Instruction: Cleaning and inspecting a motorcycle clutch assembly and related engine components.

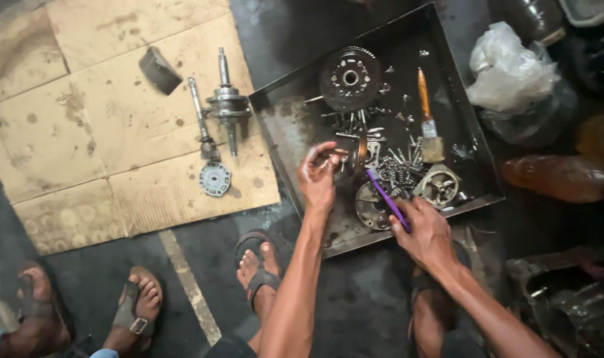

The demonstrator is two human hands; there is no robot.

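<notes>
Two hands work in a dirty metal tray (285,109) on the dark floor — the left hand (317,178) pinches a small part (341,154), the right hand (426,232) grips a purple tool (385,197). Cardboard (83,132) lies beside.

Up in the upper right of the frame we spot a crumpled clear-white plastic bag (507,66), bunched and knotted at its top, sitting on a darker see-through bag (547,119) just beside the tray's right edge. No labels, signs or screens that we can see.
</notes>
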